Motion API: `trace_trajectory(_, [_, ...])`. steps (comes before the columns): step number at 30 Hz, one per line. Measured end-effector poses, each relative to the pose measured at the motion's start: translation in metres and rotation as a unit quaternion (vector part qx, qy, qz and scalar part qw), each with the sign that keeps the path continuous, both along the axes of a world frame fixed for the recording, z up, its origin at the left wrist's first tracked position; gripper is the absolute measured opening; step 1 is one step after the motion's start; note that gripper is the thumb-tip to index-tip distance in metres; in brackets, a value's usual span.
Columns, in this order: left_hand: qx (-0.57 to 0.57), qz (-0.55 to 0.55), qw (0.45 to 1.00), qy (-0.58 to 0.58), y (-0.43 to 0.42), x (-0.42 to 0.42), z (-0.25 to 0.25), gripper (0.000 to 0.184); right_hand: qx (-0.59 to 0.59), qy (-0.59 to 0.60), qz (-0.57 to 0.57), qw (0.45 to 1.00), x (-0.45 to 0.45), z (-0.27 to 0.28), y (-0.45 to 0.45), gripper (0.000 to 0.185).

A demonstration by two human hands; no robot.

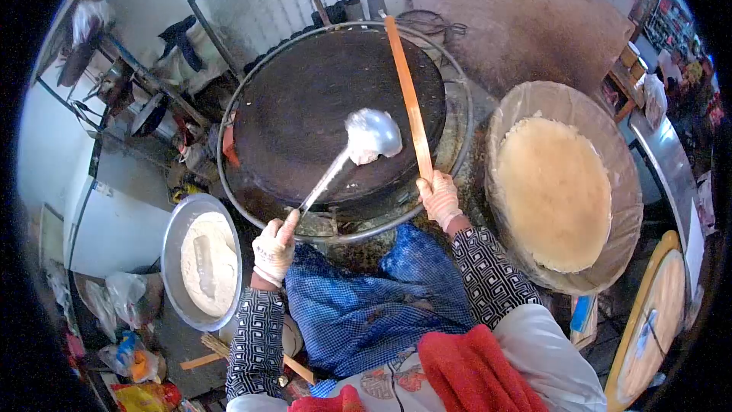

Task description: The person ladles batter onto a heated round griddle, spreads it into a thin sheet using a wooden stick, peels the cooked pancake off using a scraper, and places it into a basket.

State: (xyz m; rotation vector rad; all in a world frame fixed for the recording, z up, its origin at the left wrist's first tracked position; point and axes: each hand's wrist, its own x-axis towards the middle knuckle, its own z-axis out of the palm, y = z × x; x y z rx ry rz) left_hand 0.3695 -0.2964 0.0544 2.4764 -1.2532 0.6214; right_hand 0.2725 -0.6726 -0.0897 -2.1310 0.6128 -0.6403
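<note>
My left hand [274,248], in a pale knit glove, is closed round the handle of a metal ladle [375,131]. The ladle's bowl is over the round dark griddle [305,99], tipped, with pale batter [364,156] at its lower edge. Whether the ladle touches the griddle I cannot tell. Gripped in my gloved right hand [440,198] is a long flat wooden spreader [407,91], which reaches across the right side of the griddle to its far rim. At the left, a basin [170,259] holds pale batter with a hollow scooped in it.
A large lined basket [621,259] at the right holds thin round flatbreads [553,191]. A metal ring rail [223,160] runs round the griddle. Near the lower right leans a round wooden board [648,328]. Blue checked cloth [366,297] covers my lap. Plastic bags [126,297] lie at left.
</note>
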Motion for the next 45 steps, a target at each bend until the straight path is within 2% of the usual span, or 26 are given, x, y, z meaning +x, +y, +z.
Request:
trace_trajectory(2, [-0.129,0.01,0.991,0.024,-0.019,-0.016,0.007,0.061,-0.033,-0.008,-0.02,0.999,0.003,-0.01,0.0,0.028])
trace_trajectory(3, [-0.192,0.01,0.981,0.022,-0.028,-0.017,0.007,0.055,0.114,0.058,-0.006,0.992,-0.007,0.039,0.011,0.027])
trace_trajectory(6, [-0.288,0.094,0.952,0.042,-0.03,-0.042,0.023,0.05,0.316,-0.04,0.014,0.948,-0.019,0.066,0.016,0.025])
trace_trajectory(7, [-0.191,0.184,0.964,0.022,-0.012,-0.063,0.044,0.049,0.46,-0.202,0.086,0.86,-0.016,0.053,0.018,0.025])
trace_trajectory(8, [-0.179,0.187,0.966,0.018,-0.007,-0.069,0.046,0.049,0.489,-0.242,0.098,0.832,-0.031,0.052,0.007,0.024])
trace_trajectory(10, [-0.204,0.173,0.961,0.062,0.003,-0.074,0.038,0.048,0.391,-0.205,0.082,0.893,-0.059,0.064,0.006,0.021])
trace_trajectory(13, [-0.203,0.139,0.948,0.203,-0.021,-0.083,0.004,0.048,0.099,-0.089,0.082,0.988,-0.085,0.073,0.028,0.019])
trace_trajectory(14, [-0.182,0.123,0.942,0.253,-0.034,-0.09,-0.008,0.048,0.034,-0.056,0.1,0.993,-0.088,0.074,0.036,0.019])
trace_trajectory(16, [-0.139,0.099,0.928,0.331,-0.052,-0.105,-0.028,0.048,0.014,0.152,0.198,0.968,-0.093,0.107,0.048,0.026])
trace_trajectory(19, [-0.083,0.057,0.912,0.398,-0.08,-0.122,-0.048,0.048,-0.078,0.235,0.23,0.941,-0.08,0.105,0.06,0.025])
trace_trajectory(20, [-0.066,0.043,0.908,0.413,-0.089,-0.126,-0.053,0.048,-0.109,0.231,0.166,0.953,-0.07,0.096,0.059,0.023])
trace_trajectory(22, [-0.049,0.035,0.904,0.423,-0.093,-0.128,-0.056,0.048,-0.102,0.204,0.055,0.972,-0.052,0.099,0.04,0.017])
trace_trajectory(25, [-0.04,0.054,0.905,0.42,-0.079,-0.12,-0.056,0.048,-0.15,0.258,0.121,0.947,-0.038,0.112,0.058,0.022])
trace_trajectory(26, [-0.039,0.066,0.906,0.416,-0.068,-0.115,-0.056,0.048,-0.065,0.215,0.121,0.967,-0.043,0.116,0.072,0.021])
trace_trajectory(28, [-0.044,0.107,0.908,0.403,-0.037,-0.099,-0.055,0.048,-0.089,0.271,0.215,0.934,-0.064,0.143,0.095,0.021])
trace_trajectory(29, [-0.045,0.13,0.908,0.395,-0.019,-0.091,-0.054,0.048,-0.106,0.282,0.248,0.921,-0.058,0.118,0.099,0.021])
trace_trajectory(30, [-0.043,0.153,0.909,0.384,0.0,-0.082,-0.053,0.048,-0.187,0.28,0.21,0.918,-0.06,0.111,0.092,0.019])
trace_trajectory(31, [-0.045,0.184,0.91,0.368,0.024,-0.072,-0.049,0.048,-0.205,0.178,0.117,0.955,-0.054,0.092,0.077,0.017])
trace_trajectory(32, [-0.046,0.216,0.911,0.349,0.049,-0.065,-0.043,0.049,-0.183,0.184,0.074,0.963,-0.052,0.108,0.058,0.016])
trace_trajectory(36, [-0.017,0.322,0.915,0.241,0.113,-0.056,0.009,0.049,-0.195,0.162,0.186,0.949,-0.036,0.107,0.065,0.02])
trace_trajectory(37, [0.002,0.304,0.926,0.225,0.099,-0.059,0.024,0.049,-0.188,0.185,0.214,0.94,-0.049,0.125,0.071,0.019])
trace_trajectory(38, [0.023,0.271,0.937,0.217,0.078,-0.061,0.037,0.049,-0.346,0.091,0.279,0.891,-0.048,0.088,0.064,0.019])
trace_trajectory(40, [0.077,0.122,0.961,0.237,0.018,-0.069,0.061,0.037,-0.386,0.25,0.199,0.865,-0.066,0.143,0.056,0.021])
trace_trajectory(41, [0.1,0.09,0.978,0.161,-0.012,-0.075,0.05,0.035,-0.284,0.238,0.141,0.918,-0.054,0.129,0.044,0.024])
trace_trajectory(42, [0.141,0.076,0.968,0.193,-0.044,-0.082,0.047,0.034,-0.176,0.232,0.081,0.953,-0.039,0.116,0.038,0.027])
trace_trajectory(45, [0.224,0.086,0.948,0.21,-0.115,-0.112,-0.003,0.055,-0.177,0.259,0.11,0.943,-0.045,0.132,0.057,0.034])
